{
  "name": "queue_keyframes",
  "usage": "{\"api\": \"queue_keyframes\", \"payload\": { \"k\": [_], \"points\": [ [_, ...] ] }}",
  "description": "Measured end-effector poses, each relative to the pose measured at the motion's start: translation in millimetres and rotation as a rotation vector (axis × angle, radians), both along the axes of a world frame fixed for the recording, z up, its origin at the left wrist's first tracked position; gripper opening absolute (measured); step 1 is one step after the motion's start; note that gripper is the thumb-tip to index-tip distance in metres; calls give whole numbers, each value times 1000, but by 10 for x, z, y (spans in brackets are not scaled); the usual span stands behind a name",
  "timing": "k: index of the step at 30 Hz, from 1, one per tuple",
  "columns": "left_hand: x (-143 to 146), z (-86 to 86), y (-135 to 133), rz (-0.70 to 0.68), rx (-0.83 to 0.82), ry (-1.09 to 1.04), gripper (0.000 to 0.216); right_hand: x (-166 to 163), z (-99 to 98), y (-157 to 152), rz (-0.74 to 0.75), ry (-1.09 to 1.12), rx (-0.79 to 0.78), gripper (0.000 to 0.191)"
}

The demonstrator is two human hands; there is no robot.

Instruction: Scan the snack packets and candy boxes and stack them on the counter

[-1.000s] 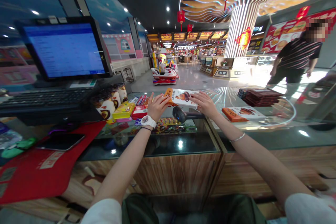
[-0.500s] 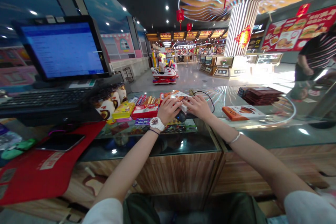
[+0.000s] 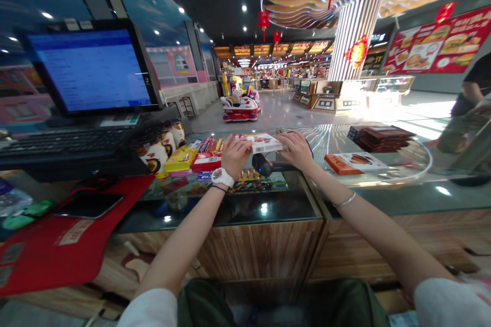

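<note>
I've got both hands out over the glass surface (image 3: 345,194), and between them sits the flat snack box (image 3: 264,143). A second ago it was tilted up with its orange face toward me; half a second ago it was pressed low over the scanner. Now it is lifted again, level, its barcode edge turned toward me. To my eye that reads as a pass over the scanner with the box coming back up, though no frame shows whether it registered.

My left hand (image 3: 235,155) grips the box's left end, fingers curled narrow around it, white watch (image 3: 221,177) on that wrist. My right hand (image 3: 297,149) closes on the box's right end the same way, a thin bracelet (image 3: 345,201) further back on that arm. Neither hand is spread wide; both are clamped on the one box.

The black handheld scanner (image 3: 264,165) lies just below the box, near it but not touching as far as I can tell. Left of the box, packets of sweets (image 3: 205,161) and printed cups (image 3: 159,148) crowd the surface. Right of the box lies a second orange box (image 3: 355,163), flat on the glass, with a dark stack of packs (image 3: 379,139) behind it. Far left of the box, the till screen (image 3: 90,69) glows blue.
</note>
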State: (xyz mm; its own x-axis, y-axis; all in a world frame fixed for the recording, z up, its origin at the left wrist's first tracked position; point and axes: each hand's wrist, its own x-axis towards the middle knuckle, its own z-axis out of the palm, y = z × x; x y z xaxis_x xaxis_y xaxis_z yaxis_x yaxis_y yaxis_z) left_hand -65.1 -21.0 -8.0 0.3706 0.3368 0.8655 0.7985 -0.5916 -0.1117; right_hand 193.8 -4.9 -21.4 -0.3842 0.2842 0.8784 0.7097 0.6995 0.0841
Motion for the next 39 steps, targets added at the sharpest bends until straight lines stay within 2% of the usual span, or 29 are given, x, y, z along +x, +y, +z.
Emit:
{"api": "queue_keyframes", "payload": {
  "k": [3, 8, 18, 31, 34, 39],
  "points": [
    [-53, -10, 35, -8, -38, -33, 17, 58, -35, 71, 72, 41, -33, 27],
    [-61, -31, 51, 11, -39, -33, 17, 36, -62, 82, 152, 25, -87, 35],
    [22, -33, -2, 31, -21, 31, 25, 2, -31, -3, -21, -71, -110, 30],
    [63, -38, -27, 12, -2, -7, 16, -51, -49, -13, -13, -26, -96, 29],
    [50, -26, -11, 34, 1, -35, 17, -68, -27, -27, 14, -8, -131, 37],
    [-37, -16, 51, 60, 9, -92, 20, -26, 19, -51, 133, 33, -191, 62]
  ]
}}
